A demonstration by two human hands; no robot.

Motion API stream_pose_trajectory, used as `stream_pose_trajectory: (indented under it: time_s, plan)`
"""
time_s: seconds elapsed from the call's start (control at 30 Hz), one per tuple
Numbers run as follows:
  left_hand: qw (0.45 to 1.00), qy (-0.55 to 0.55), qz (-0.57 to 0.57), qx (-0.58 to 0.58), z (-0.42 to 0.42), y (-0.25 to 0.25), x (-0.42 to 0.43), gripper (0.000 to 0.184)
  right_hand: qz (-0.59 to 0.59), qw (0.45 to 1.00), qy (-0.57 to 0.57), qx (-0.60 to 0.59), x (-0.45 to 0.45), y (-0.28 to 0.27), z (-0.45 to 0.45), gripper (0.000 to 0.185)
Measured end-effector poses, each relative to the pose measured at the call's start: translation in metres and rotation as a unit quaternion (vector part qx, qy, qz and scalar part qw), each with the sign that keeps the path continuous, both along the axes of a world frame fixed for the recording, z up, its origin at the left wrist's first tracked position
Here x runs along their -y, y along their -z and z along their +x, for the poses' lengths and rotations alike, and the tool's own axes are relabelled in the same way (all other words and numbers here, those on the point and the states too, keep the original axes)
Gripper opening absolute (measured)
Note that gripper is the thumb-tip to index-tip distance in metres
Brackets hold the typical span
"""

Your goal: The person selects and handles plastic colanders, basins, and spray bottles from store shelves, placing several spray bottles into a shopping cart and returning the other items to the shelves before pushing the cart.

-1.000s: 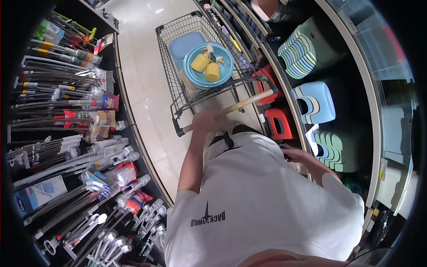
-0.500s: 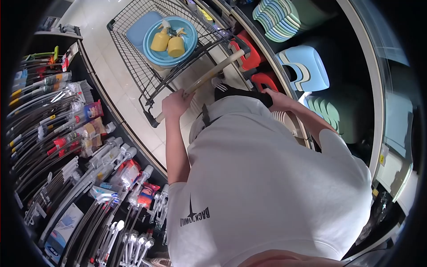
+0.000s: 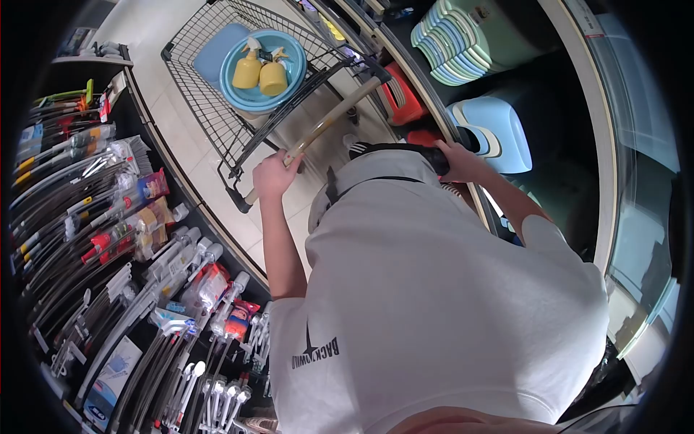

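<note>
My left hand [image 3: 275,174] is wrapped round the pale handle bar [image 3: 318,130] of a dark wire shopping cart [image 3: 200,79], near its left end. Inside the cart is a round blue basin [image 3: 298,85] holding two yellow spray bottles [image 3: 246,72]. A flat light-blue plastic piece [image 3: 220,52] lies behind the basin. My right hand [image 3: 460,162] is low at my right side, off the handle, with its fingers curled against something black [image 3: 430,155]. What it grips is partly hidden and I cannot make it out.
On the left, a rack holds several long-handled cleaning tools [image 3: 54,163], brushes and packaged goods [image 3: 238,318]. Close on my right are shelves with a light-blue plastic stool [image 3: 510,134], stacked plastic seats [image 3: 452,43] and red plastic items [image 3: 405,94]. Pale floor tiles [image 3: 177,108] run beneath the cart.
The cart and my left hand have shifted slightly left in view. The right-hand shelf items have slid a little too. My left hand keeps its grip on the handle bar.
</note>
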State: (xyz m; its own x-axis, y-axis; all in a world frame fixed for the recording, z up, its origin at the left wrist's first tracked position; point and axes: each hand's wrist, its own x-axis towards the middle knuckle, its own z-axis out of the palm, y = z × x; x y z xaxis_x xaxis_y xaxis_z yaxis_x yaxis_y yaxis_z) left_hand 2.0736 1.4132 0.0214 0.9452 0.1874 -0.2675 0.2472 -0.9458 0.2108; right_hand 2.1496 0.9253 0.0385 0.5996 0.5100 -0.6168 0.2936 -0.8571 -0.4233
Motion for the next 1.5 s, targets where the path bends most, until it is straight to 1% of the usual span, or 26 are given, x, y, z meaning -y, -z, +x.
stream_pose_trajectory:
  time_s: [0.07, 0.2, 0.23, 0.43, 0.47, 0.57, 0.67, 0.7, 0.8, 0.87, 0.9, 0.93, 0.97, 1.0, 1.03, 1.07, 1.1, 1.13, 1.2, 1.23, 1.3, 1.33, 1.37, 1.43, 1.47, 1.5]
  plan:
    - [1.0, 0.0, -0.005, 0.005, 0.008, 0.001, 0.002, 0.053, 0.008, 1.0, -0.008, 0.017, 0.004, 0.006, 0.006, 0.09]
    - [1.0, -0.003, -0.017, 0.015, 0.018, 0.002, 0.005, 0.055, -0.004, 0.999, 0.012, 0.041, 0.012, 0.009, 0.009, 0.09]
    - [1.0, 0.0, -0.024, 0.017, 0.013, -0.007, -0.008, 0.055, -0.004, 0.998, 0.016, 0.054, 0.0, -0.007, 0.002, 0.09]
    - [0.999, 0.026, -0.014, 0.025, 0.024, 0.009, -0.001, 0.053, -0.006, 0.999, 0.038, 0.03, 0.015, 0.003, 0.024, 0.089]
    - [0.999, 0.028, -0.019, 0.035, 0.016, -0.001, -0.021, 0.053, -0.016, 0.999, 0.04, 0.03, -0.004, -0.016, 0.022, 0.087]
    - [0.999, 0.03, -0.014, 0.043, 0.021, 0.008, -0.015, 0.051, 0.016, 0.998, 0.044, 0.034, 0.005, -0.004, 0.037, 0.089]
    - [0.999, 0.025, -0.012, 0.046, 0.024, 0.014, -0.008, 0.051, 0.007, 0.999, 0.043, 0.015, 0.013, 0.002, 0.05, 0.09]
    - [0.998, 0.023, -0.019, 0.051, 0.017, 0.002, -0.025, 0.051, -0.001, 0.999, 0.043, 0.019, -0.005, -0.019, 0.046, 0.09]
    - [0.999, 0.024, -0.012, 0.029, 0.026, 0.005, -0.017, 0.051, 0.011, 0.999, 0.046, 0.012, 0.002, -0.004, 0.063, 0.089]
    - [0.999, 0.024, -0.01, 0.028, 0.032, 0.007, -0.014, 0.051, 0.076, 0.992, 0.084, -0.051, 0.003, 0.015, 0.07, 0.083]
    - [0.999, 0.024, -0.011, 0.026, 0.033, 0.008, -0.012, 0.051, 0.079, 0.992, 0.083, -0.051, 0.0, 0.026, 0.072, 0.083]
    - [0.999, 0.022, -0.015, 0.033, 0.028, -0.002, -0.026, 0.051, 0.07, 0.975, 0.157, -0.141, -0.023, 0.019, 0.068, 0.08]
    - [0.999, 0.024, -0.017, 0.038, 0.03, 0.001, -0.025, 0.05, 0.067, 0.944, 0.225, -0.233, -0.031, 0.035, 0.073, 0.078]
    - [0.999, 0.024, -0.017, 0.045, 0.032, 0.002, -0.025, 0.05, 0.061, 0.935, 0.231, -0.261, -0.041, 0.049, 0.077, 0.077]
    - [0.999, 0.019, -0.009, 0.051, 0.034, 0.003, -0.026, 0.05, 0.068, 0.938, 0.223, -0.258, -0.048, 0.058, 0.083, 0.077]
    - [0.999, 0.017, -0.016, 0.044, 0.036, 0.004, -0.026, 0.05, 0.048, 0.893, 0.309, -0.325, -0.061, 0.057, 0.087, 0.074]
    - [0.999, 0.016, -0.024, 0.038, 0.039, 0.005, -0.026, 0.05, 0.026, 0.835, 0.389, -0.388, -0.074, 0.058, 0.093, 0.073]
    - [0.999, 0.015, -0.028, 0.036, 0.041, 0.006, -0.027, 0.05, 0.033, 0.84, 0.382, -0.384, -0.084, 0.072, 0.096, 0.073]
    - [0.999, 0.011, -0.035, 0.039, 0.04, 0.005, -0.038, 0.05, 0.063, 0.766, 0.39, -0.507, -0.105, 0.108, 0.094, 0.053]
    - [0.999, 0.007, -0.031, 0.044, 0.041, 0.005, -0.039, 0.05, 0.065, 0.77, 0.385, -0.505, -0.116, 0.108, 0.097, 0.053]
    - [0.997, 0.022, -0.039, 0.064, 0.044, 0.009, -0.038, 0.05, 0.036, 0.869, 0.269, -0.415, -0.137, 0.112, 0.095, 0.065]
    - [0.997, 0.019, -0.046, 0.056, 0.047, 0.012, -0.039, 0.05, 0.016, 0.906, 0.263, -0.33, -0.151, 0.116, 0.095, 0.066]
    - [0.998, 0.013, -0.045, 0.031, 0.051, 0.013, -0.04, 0.051, 0.021, 0.91, 0.259, -0.323, -0.159, 0.126, 0.095, 0.066]
    - [0.998, 0.006, -0.054, -0.023, 0.061, 0.01, -0.042, 0.051, 0.069, 0.932, 0.273, -0.227, -0.168, 0.146, 0.097, 0.062]
    - [0.998, 0.002, -0.054, -0.018, 0.061, 0.006, -0.043, 0.051, 0.086, 0.941, 0.242, -0.222, -0.177, 0.124, 0.098, 0.056]
    - [0.997, 0.008, -0.079, -0.018, 0.066, 0.0, -0.045, 0.051, 0.093, 0.934, 0.246, -0.241, -0.178, 0.135, 0.1, 0.05]
